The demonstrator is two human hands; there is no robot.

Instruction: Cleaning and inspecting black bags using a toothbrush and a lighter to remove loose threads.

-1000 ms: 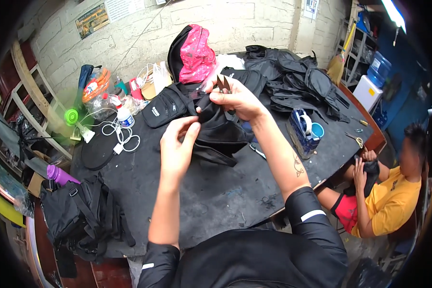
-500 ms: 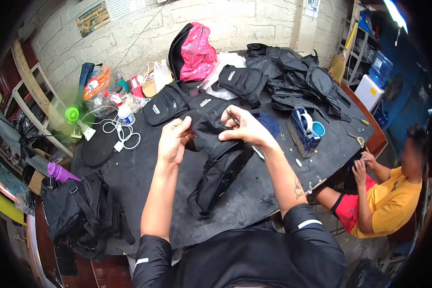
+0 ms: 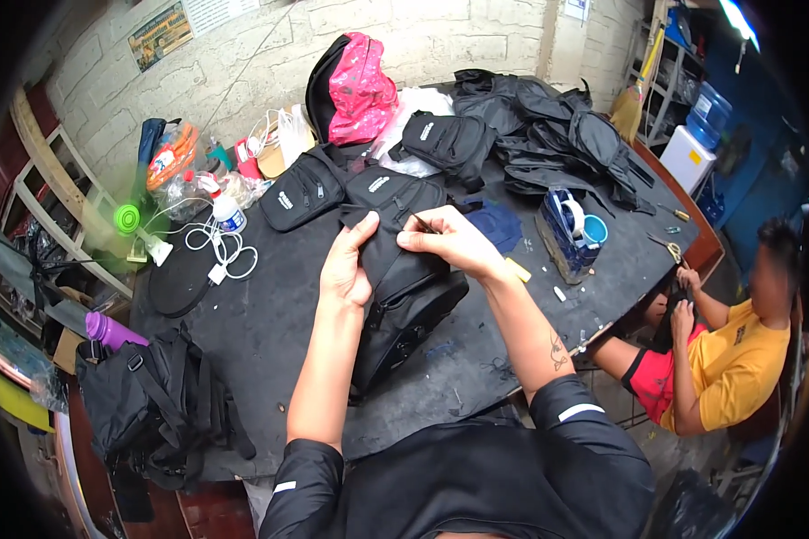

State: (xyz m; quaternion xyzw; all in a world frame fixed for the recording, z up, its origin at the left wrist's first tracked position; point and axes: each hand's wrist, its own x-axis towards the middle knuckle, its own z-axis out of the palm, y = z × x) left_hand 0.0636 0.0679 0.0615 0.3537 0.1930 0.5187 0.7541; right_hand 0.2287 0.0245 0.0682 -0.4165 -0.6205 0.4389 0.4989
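A black fabric bag [image 3: 411, 310] stands tilted on the table in front of me, its upper part raised between my hands. My left hand [image 3: 347, 265] is closed, pinching the upper left of its fabric between thumb and fingers. Over the right side of the same fabric, my right hand [image 3: 454, 241] is closed, with a small dark thin thing [image 3: 422, 223] poking out of its fingers; its kind is unclear. Just beyond my hands lie two more black bags, one flat pouch [image 3: 304, 190] with a zip and another bag [image 3: 391, 190] partly hidden.
Black bags [image 3: 548, 135] are piled at the far right, beside a pink backpack [image 3: 364, 90]. A tape dispenser [image 3: 566, 235] stands right; scissors [image 3: 667, 247] lie near the edge. A strapped black bag [image 3: 153, 395], a spray bottle [image 3: 227, 211] and white cables are left. A person [image 3: 728, 359] sits at right.
My hands have come closer together over the bag, the left moving right. The bag's raised fabric has shifted. A small yellow piece now shows beside my right forearm.
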